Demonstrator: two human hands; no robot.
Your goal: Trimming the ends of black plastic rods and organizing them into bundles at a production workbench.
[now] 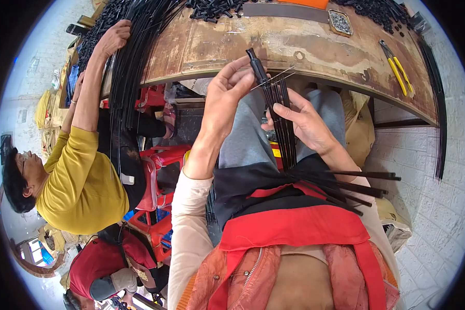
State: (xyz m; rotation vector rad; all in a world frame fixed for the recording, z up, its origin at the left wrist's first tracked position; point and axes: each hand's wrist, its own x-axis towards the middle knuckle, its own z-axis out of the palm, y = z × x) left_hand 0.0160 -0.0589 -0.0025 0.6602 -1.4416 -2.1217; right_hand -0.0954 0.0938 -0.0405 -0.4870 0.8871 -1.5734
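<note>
My left hand (226, 92) grips a black plastic tube piece (257, 64), which looks like an umbrella runner, between thumb and fingers over the table's front edge. Thin black ribs (281, 126) fan down from its lower end toward my lap. A fine wire (284, 75) crosses where the ribs meet the tube. Lower and to the right, my right hand (306, 121) is closed on the ribs, thumb in front and some fingers behind. Several thicker black rod ends (367, 183) stick out to the right across my apron (294, 225).
The worn wooden table (212, 46) bears a small tray of metal bits (341, 23), yellow-handled pliers (398, 70) and heaps of black parts (214, 8). At left, a person in a yellow top (82, 181) handles long black rods (134, 57). Red stools (160, 170) stand between us.
</note>
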